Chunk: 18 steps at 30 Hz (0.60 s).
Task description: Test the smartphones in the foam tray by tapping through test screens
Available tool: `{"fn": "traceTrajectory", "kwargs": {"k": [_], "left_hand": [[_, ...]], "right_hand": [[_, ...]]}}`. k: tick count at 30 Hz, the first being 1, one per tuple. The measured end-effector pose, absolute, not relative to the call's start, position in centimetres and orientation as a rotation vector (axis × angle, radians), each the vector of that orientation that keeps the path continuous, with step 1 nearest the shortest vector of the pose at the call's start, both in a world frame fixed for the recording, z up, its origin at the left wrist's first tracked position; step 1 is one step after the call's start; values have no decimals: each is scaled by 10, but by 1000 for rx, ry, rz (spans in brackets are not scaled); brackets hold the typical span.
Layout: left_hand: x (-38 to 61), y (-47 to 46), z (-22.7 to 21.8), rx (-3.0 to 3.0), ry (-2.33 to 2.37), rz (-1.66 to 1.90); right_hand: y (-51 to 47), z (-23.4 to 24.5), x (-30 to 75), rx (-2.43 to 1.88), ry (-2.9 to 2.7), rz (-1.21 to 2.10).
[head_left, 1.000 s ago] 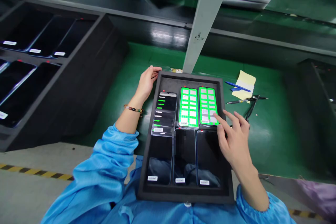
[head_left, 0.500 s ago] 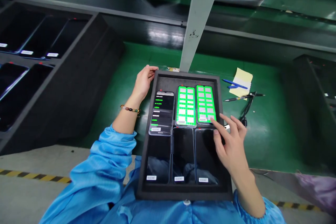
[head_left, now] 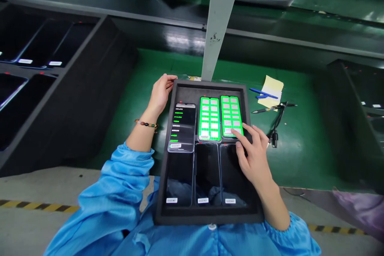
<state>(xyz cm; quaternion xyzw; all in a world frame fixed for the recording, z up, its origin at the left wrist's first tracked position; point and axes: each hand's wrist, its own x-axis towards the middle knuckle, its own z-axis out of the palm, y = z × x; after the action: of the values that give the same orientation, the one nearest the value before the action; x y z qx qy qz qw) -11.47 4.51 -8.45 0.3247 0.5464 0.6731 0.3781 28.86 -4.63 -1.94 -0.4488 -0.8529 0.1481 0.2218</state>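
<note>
A black foam tray (head_left: 208, 220) lies in front of me, tilted over the bench edge, with two rows of smartphones. My left hand (head_left: 160, 91) grips its far left corner, fingers bent against the rim. Over the right side, my right hand (head_left: 255, 154) has its fingers apart, and the index fingertip touches the lower part of the far right smartphone (head_left: 231, 110), whose screen shows a green grid. Beside it, another smartphone (head_left: 209, 118) shows a similar grid. The far left smartphone (head_left: 181, 128) displays a dark list with green and white lines. Near-row smartphones (head_left: 206, 176) have dark screens and white labels.
A large black tray (head_left: 90, 60) of phones stands left, and another dark tray (head_left: 342, 100) right. Blue pens (head_left: 264, 93), a black pen (head_left: 264, 110), yellow paper (head_left: 274, 85) and a short cable (head_left: 274, 134) lie on the green bench. A metal post (head_left: 216, 36) rises behind my tray.
The whole view has shifted slightly. My right index finger has moved a little left and up across the lower part of the far right smartphone's screen. My left hand keeps its place on the tray.
</note>
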Motion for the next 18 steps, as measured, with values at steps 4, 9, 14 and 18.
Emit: {"fn": "traceTrajectory", "kwargs": {"k": [4,9,14,18], "left_hand": [[-116,45,-87,830,1393,1720],[-116,47,-87,853,1415,1704],[-100,29,-72,842,1459,1691],[-76,-24,-58,859,1447,1653]], "right_hand": [[-46,-22,296,-1224,-2335,410],[-54,-31,311,-1296,-2120,343],[-55,-35,310,-1295,-2047,546],[-52,-36,309,-1269,-2031,589]]}}
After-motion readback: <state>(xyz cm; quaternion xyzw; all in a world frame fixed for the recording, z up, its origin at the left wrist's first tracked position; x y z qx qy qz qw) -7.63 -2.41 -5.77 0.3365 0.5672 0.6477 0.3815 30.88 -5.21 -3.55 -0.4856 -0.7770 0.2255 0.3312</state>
